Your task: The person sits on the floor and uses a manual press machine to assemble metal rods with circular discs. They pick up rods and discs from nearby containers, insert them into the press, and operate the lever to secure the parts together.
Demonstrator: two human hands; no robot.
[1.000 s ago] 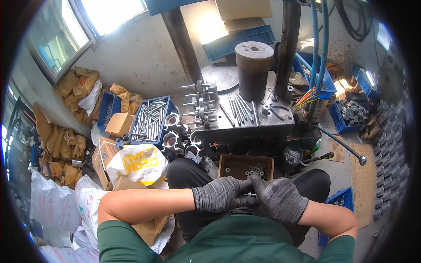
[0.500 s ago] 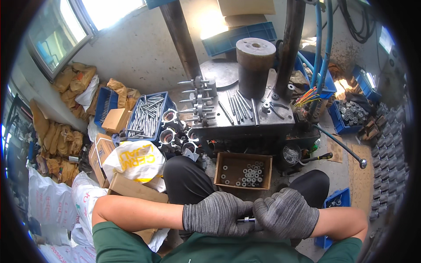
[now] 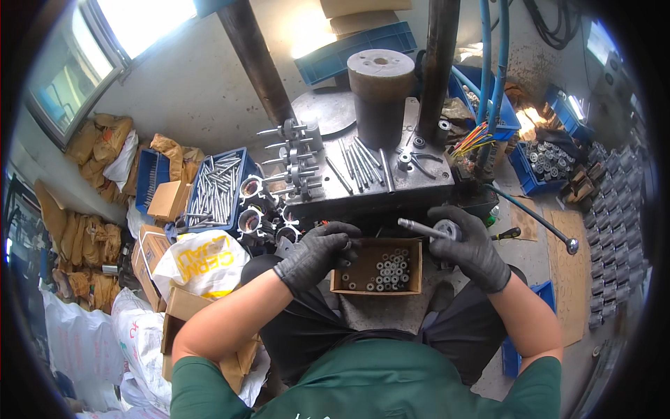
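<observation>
Seated person, both hands in dark grey knit gloves, forearms entering from the lower edge

Right hand (image 3: 466, 246): closed around a metal rod with a round disc end (image 3: 427, 228), rod pointing toward 9 o'clock, held just above the 1 o'clock corner of a small cardboard box (image 3: 377, 266)

Left hand (image 3: 315, 255): fingers curled over the 9 o'clock wall of the box; cannot tell whether it grips anything small inside the curl

Box sits between the knees, lined with rows of small metal bushings (image 3: 386, 269), and lies just at 6 o'clock of the steel tabletop (image 3: 370, 178)

On the tabletop: loose steel pins (image 3: 359, 162) lying flat, a tall dark cylinder (image 3: 380, 94) standing at 12 o'clock of them

At 9 o'clock of the tabletop, a blue crate of long bolts (image 3: 215, 190); below it a white printed sack (image 3: 199, 260)

At 3 o'clock, well apart, a long lever with ball end (image 3: 537, 220) on the floor
</observation>
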